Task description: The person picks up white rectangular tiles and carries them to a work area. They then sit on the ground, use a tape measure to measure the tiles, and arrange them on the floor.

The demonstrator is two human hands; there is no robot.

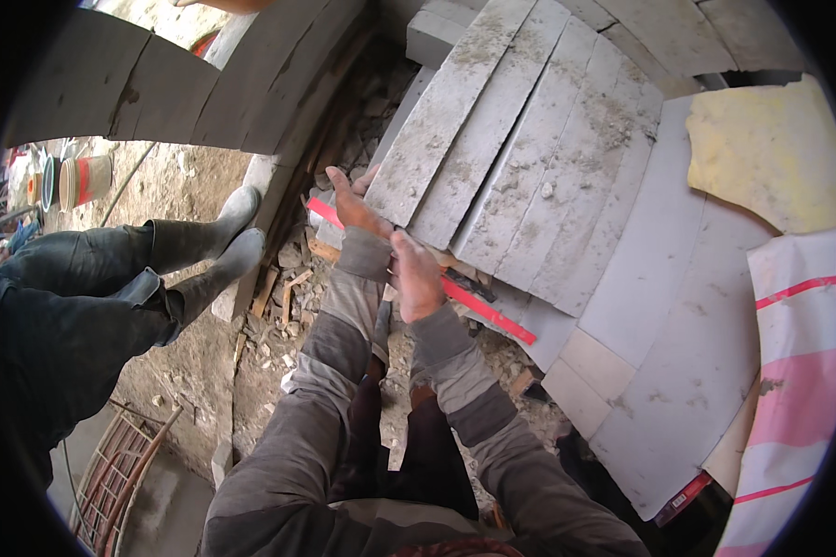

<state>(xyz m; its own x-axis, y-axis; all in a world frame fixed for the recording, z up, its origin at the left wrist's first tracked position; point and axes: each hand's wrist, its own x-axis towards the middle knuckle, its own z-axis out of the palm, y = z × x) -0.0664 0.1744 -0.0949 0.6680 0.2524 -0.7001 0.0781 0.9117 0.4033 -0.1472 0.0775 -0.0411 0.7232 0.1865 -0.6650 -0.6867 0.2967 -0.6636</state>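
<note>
My left hand is stretched out at the near left corner of a stack of grey blocks, thumb raised and fingers apart. Close by its wrist, my right hand is held edge-up with its thumb out, and nothing shows in it. Part of its fingers is hidden behind the left cuff. A long red strip runs slantwise below both hands, along the near edge of the blocks. Dust and crumbs lie on the blocks' tops.
Broken rubble covers the ground around my legs. At the left, another person's grey boots rest by a block wall. A yellowish board and a pink-and-white sheet lie at the right. Buckets stand far left.
</note>
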